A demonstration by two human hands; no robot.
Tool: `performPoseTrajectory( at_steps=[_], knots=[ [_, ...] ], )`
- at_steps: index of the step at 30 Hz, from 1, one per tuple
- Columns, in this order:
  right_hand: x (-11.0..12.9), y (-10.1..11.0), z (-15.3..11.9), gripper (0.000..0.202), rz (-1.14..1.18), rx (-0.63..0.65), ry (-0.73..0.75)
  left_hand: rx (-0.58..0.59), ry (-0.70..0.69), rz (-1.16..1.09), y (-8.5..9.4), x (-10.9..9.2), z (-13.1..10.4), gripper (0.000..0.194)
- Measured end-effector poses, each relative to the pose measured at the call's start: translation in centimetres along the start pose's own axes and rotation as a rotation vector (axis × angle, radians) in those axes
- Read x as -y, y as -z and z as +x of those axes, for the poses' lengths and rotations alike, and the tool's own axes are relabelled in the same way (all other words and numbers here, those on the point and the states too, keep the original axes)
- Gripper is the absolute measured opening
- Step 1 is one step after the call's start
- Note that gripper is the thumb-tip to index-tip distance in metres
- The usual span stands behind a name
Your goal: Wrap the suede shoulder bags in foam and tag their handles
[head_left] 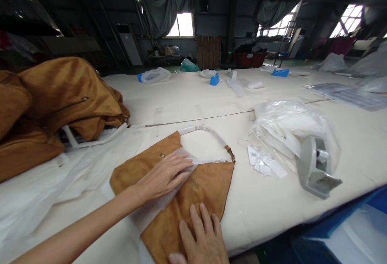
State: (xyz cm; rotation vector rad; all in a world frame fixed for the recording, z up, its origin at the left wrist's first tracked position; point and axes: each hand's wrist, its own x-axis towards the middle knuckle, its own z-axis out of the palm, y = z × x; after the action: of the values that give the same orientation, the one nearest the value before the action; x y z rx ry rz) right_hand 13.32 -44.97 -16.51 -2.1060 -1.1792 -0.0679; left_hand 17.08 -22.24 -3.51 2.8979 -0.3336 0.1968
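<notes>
A tan suede-look handbag (211, 183) lies on the white table, its strap (208, 129) wrapped in white material and curving out at the far side. Across the bag runs a diagonal strip of thin white paper (151, 211). My left hand (166, 173) rests on this strip, fingers stretched out and pointing right. Nearer to me, my right hand (202, 235) is spread flat on the bag's lower right part. Neither hand grips anything.
More tan bags (66, 94) are piled at the left. On the right are paper tags (263, 163), a clear plastic bag (290, 119) with white contents and a grey tape dispenser (314, 171). Small blue objects (214, 79) stand farther back. The table's front edge (290, 225) slants across the lower right.
</notes>
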Motion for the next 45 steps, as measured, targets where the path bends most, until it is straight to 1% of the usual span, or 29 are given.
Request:
performPoseTrajectory(
  at_steps=[2,3,4,6,7,9,11,13,16,19,21,23,25,27,30,32,34,36,38,40,43,45],
  knots=[
    [-0.8,0.7,-0.4,0.055,0.061,-0.047,0.062,0.061,0.035,-0.03,-1.4,-0.3,3.0,0.037],
    [-1.2,1.5,-0.5,0.052,0.105,-0.056,0.071,0.116,0.07,-0.045,-1.9,-0.4,4.3,0.036],
    [-1.6,2.5,-0.6,0.049,0.152,-0.069,0.046,0.175,0.107,-0.06,-2.2,-0.4,5.4,0.034],
    [-2.7,5.2,-0.3,0.042,0.258,-0.116,-0.091,0.273,0.155,-0.09,-2.4,-0.5,7.1,0.031],
    [-3.3,6.5,-0.1,0.038,0.314,-0.145,-0.186,0.294,0.165,-0.105,-2.4,-0.7,7.8,0.031],
    [-4.8,8.6,0.7,0.034,0.428,-0.205,-0.38,0.294,0.166,-0.138,-2.3,-1.4,9.2,0.035],
    [-6.2,9.5,1.6,0.035,0.527,-0.221,-0.522,0.288,0.176,-0.176,-2.6,-2.7,10.6,0.037],
    [-7.3,9.3,2.3,0.036,0.586,-0.229,-0.602,0.292,0.202,-0.203,-3.5,-4.3,12.2,0.035],
    [-7.5,7.8,2.8,0.035,0.594,-0.217,-0.577,0.307,0.286,-0.216,-5.7,-6.3,14.7,0.038],
    [-6.8,6.4,2.8,0.037,0.559,-0.249,-0.556,0.332,0.383,-0.234,-7.9,-7.2,16.7,0.044],
    [-6.1,5.8,2.7,0.039,0.546,-0.267,-0.568,0.345,0.419,-0.267,-8.9,-7.3,17.5,0.037],
    [-5.4,5.4,2.6,0.042,0.535,-0.26,-0.57,0.339,0.423,-0.327,-9.3,-7.0,17.6,0.025],
    [-4.7,5.1,2.4,0.044,0.519,-0.248,-0.557,0.314,0.396,-0.42,-9.2,-6.6,17.2,0.016],
    [-3.9,4.9,2.1,0.044,0.509,-0.253,-0.529,0.282,0.356,-0.541,-9.0,-6.3,16.5,0.013],
    [-3.1,4.9,1.5,0.044,0.528,-0.26,-0.484,0.239,0.311,-0.735,-8.9,-6.2,14.8,0.018],
    [-3.2,5.2,1.3,0.04,0.592,-0.254,-0.474,0.208,0.302,-0.84,-9.1,-6.3,13.7,0.026],
    [-4.0,5.8,1.2,0.035,0.698,-0.256,-0.492,0.167,0.308,-0.913,-9.4,-6.5,12.9,0.036],
    [-5.3,6.3,1.1,0.033,0.799,-0.287,-0.563,0.112,0.319,-0.95,-9.6,-6.8,12.4,0.044],
    [-6.7,6.8,1.1,0.039,0.891,-0.348,-0.68,0.049,0.324,-0.946,-9.3,-7.0,12.3,0.048],
    [-7.8,7.2,1.0,0.047,0.997,-0.382,-0.775,-0.002,0.331,-0.893,-8.6,-6.8,12.4,0.047],
    [-8.5,7.6,1.0,0.051,1.123,-0.349,-0.817,-0.049,0.368,-0.716,-7.0,-5.8,12.0,0.04],
    [-8.4,7.7,1.1,0.051,1.126,-0.331,-0.816,-0.049,0.405,-0.576,-6.4,-5.0,11.3,0.035]
  ],
)
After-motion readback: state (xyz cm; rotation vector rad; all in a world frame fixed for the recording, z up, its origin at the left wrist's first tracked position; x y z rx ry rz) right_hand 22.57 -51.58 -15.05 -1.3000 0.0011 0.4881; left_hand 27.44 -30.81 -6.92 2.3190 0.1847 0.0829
